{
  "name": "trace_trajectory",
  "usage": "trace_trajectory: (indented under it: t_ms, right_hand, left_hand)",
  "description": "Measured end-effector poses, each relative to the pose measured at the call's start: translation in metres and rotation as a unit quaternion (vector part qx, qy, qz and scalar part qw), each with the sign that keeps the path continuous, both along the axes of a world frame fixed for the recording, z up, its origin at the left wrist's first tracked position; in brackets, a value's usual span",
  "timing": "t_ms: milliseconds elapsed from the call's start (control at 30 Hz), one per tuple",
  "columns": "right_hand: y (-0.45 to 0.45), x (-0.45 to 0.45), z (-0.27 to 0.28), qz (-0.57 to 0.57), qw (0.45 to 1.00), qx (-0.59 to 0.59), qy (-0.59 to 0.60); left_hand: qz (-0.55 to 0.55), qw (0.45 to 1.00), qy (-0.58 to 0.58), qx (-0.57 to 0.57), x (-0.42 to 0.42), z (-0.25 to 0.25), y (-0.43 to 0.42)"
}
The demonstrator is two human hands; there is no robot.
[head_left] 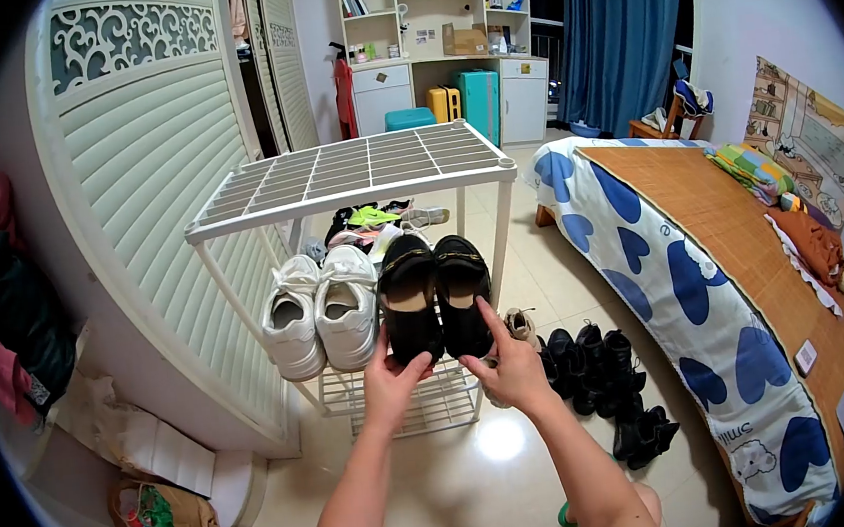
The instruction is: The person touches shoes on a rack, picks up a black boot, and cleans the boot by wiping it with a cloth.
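Note:
A pair of black loafers (409,300) stands side by side on a shelf of the white wire shoe rack (354,171), toes toward the back. My left hand (390,382) grips the heel of the left loafer, thumb on its back and fingers along its side. At the heel of the right loafer (462,285), my right hand (513,361) holds on in the same way. Left of the loafers sits a pair of white sneakers (345,305) on the same shelf. The loafers' undersides are hidden.
Several black shoes (591,364) stand on the floor to the right, beside the bed (702,249). More shoes (378,222) lie behind the rack. A white louvred door (159,186) is close on the left, and a paper bag (164,522) sits at lower left.

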State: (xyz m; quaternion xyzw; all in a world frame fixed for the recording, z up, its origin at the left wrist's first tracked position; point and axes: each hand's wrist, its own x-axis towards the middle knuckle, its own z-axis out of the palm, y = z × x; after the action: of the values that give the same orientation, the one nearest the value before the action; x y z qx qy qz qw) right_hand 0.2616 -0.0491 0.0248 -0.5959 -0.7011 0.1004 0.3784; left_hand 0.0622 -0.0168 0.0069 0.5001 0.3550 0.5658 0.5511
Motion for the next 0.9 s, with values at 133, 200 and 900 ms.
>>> trace_trajectory:
  t_ms: [133,200,900]
  right_hand:
    - [-0.004,-0.007,0.007,-0.016,0.999,0.012,-0.039]
    - [-0.01,-0.015,0.014,-0.024,0.999,0.022,-0.04]
    - [0.002,-0.024,0.006,-0.077,0.99,0.068,-0.098]
  left_hand:
    - [-0.019,0.999,-0.014,-0.039,-0.003,-0.004,0.0]
    - [-0.016,0.999,0.002,-0.033,-0.004,-0.008,0.001]
    - [0.098,0.979,0.177,0.036,0.007,-0.022,-0.003]
